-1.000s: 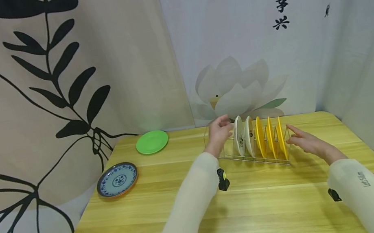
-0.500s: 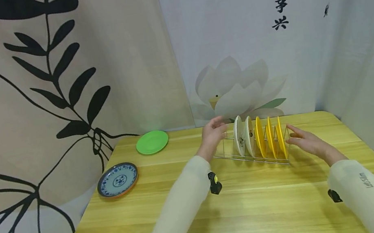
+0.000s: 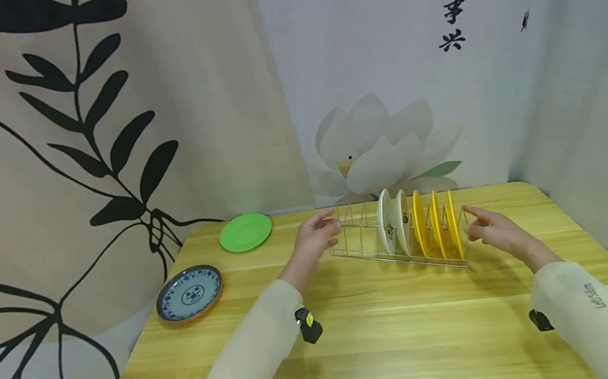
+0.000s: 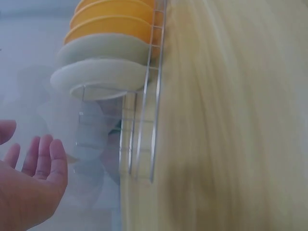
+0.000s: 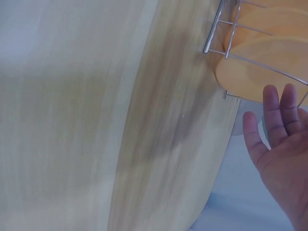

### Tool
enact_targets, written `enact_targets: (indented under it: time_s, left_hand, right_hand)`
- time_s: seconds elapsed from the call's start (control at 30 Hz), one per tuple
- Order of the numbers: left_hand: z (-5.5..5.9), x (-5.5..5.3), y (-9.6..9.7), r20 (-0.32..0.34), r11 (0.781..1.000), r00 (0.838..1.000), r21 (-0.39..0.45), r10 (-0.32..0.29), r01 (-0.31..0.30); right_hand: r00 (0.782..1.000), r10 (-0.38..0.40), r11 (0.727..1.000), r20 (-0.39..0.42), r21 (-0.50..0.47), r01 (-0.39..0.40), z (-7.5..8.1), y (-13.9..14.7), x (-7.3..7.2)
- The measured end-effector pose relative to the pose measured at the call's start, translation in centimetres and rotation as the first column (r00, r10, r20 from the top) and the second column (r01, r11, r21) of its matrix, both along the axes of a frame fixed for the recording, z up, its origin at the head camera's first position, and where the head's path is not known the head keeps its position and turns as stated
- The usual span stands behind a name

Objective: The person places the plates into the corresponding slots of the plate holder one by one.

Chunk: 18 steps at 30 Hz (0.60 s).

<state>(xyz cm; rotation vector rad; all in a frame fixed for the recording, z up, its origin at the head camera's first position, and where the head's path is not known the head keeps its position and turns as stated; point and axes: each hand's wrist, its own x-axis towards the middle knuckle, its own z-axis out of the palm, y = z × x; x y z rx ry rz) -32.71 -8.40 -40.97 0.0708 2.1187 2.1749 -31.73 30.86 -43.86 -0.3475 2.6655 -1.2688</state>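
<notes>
A wire dish rack (image 3: pixel 363 254) stands near the back of the table with plates upright in it. Two white plates (image 3: pixel 386 222) are in its middle, and three yellow plates (image 3: pixel 420 224) fill its right part; the left slots hold nothing. My left hand (image 3: pixel 313 245) is by the rack's left end, holding nothing; in the left wrist view the left hand (image 4: pixel 36 178) has loosely bent fingers, apart from the wires. At the opposite end, my right hand (image 3: pixel 498 232) has its fingers extended beside the last yellow plate (image 5: pixel 264 67); whether they touch the wire I cannot tell.
On the table's left side lie a green plate (image 3: pixel 245 232) and, nearer, a blue patterned plate (image 3: pixel 189 294) with an orange-brown underside. The wooden table (image 3: pixel 389 336) meets a printed curtain (image 3: pixel 216 97) at its back.
My left hand has moved left, from beside the white plates to the rack's left end, uncovering the left slots. My right hand has stayed nearly still, and the plates remain in place.
</notes>
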Motion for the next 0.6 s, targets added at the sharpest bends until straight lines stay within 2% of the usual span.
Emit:
enact_targets:
  time_s: [0.23,0.6]
  left_hand:
    - [-0.7,2.1,-3.8,0.014,0.999,1.000,0.039,0.019,-0.020]
    - [-1.3,5.1,-9.6,0.016,0.994,0.996,0.063,0.085,-0.086]
  right_hand:
    - [1.000,0.003,0.998,0.002,-0.070,-0.003,0.3,-0.2,0.0]
    - [0.999,0.002,0.996,0.043,-0.094,0.002,0.1,-0.3,0.1]
